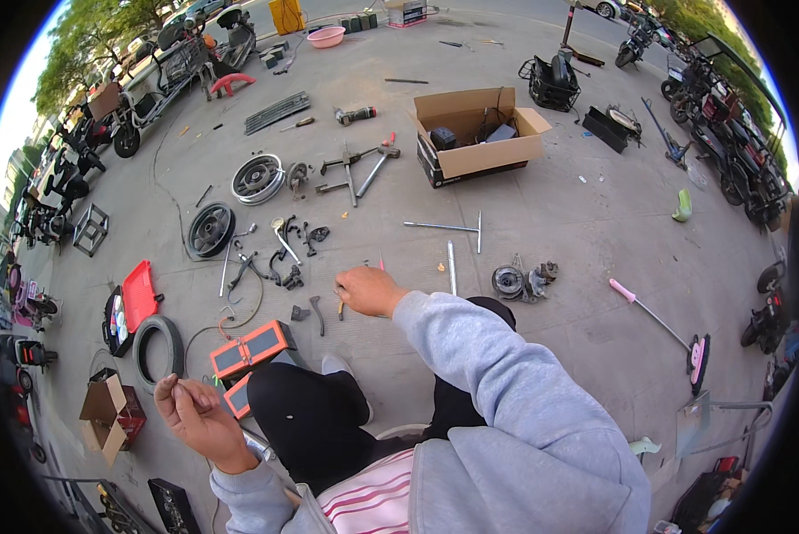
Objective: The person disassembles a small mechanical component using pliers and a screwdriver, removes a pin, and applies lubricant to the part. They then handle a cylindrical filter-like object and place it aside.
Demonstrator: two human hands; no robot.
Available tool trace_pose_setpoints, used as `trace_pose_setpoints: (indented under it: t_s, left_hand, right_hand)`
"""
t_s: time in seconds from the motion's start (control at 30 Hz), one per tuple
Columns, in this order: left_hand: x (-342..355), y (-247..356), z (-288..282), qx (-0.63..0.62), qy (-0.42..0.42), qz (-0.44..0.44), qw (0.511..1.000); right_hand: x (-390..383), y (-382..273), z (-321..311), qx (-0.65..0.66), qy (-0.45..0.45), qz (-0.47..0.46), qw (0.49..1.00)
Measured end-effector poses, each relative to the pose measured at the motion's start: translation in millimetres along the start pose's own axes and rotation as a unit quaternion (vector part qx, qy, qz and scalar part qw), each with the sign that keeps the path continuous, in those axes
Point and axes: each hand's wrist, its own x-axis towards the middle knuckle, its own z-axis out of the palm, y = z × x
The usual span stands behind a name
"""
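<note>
My right hand (370, 291) reaches forward over the concrete, its fingers closed at the upper end of a slim tool with a yellow-brown handle (340, 311); the tool's exact kind is unclear. Just left of it lie a dark curved lever (317, 315) and a small black piece (300, 313). Beyond the knuckles, a thin red pointed item (381, 260) shows. My left hand (194, 418) is raised beside my left knee, fingers curled and thumb pressed to them; anything inside is too small to see. Next to that knee stands an orange-and-black box-shaped unit (253, 348).
Ahead lie wheel rims (259, 179), a puller-like metal tool (350, 171), a T-shaped wrench (444, 226) and a metal tube (452, 267). An open carton (479, 160) stands farther off. A motor part (524, 280) and pink-handled brush (653, 316) lie right; a tire (159, 351) lies left.
</note>
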Motion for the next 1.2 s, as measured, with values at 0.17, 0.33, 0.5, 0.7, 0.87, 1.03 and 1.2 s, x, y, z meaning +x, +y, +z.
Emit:
trace_pose_setpoints:
  t_s: [0.17,0.33,0.5,0.7,0.87,1.03,1.2]
  left_hand:
    - [8.3,5.5,-12.5,0.021,0.021,0.03,0.999]
    - [11.2,2.8,-5.6,0.035,0.022,0.042,0.998]
    - [6.5,7.0,4.7,0.043,-0.008,0.065,0.997]
    - [5.4,-3.2,4.8,-0.006,-0.007,0.033,0.999]
    - [30.3,-22.1,2.6,-0.059,-0.028,0.05,0.997]
    - [51.2,-51.3,17.6,0.003,-0.016,0.124,0.992]
    - [70.9,-71.3,16.6,0.0,-0.06,0.124,0.99]
  right_hand:
    - [48.7,28.2,-22.4,-0.07,-0.097,-0.013,0.993]
    - [64.5,38.4,-55.6,-0.039,-0.123,-0.013,0.992]
    - [65.7,36.1,-62.5,-0.05,-0.142,0.004,0.989]
    - [53.2,17.5,-27.8,-0.048,-0.161,0.022,0.986]
    - [51.9,32.1,-6.1,-0.038,-0.295,0.085,0.951]
    - [44.1,86.9,54.4,0.034,-0.137,0.162,0.977]
    - [34.1,145.8,126.2,0.026,-0.328,0.256,0.909]
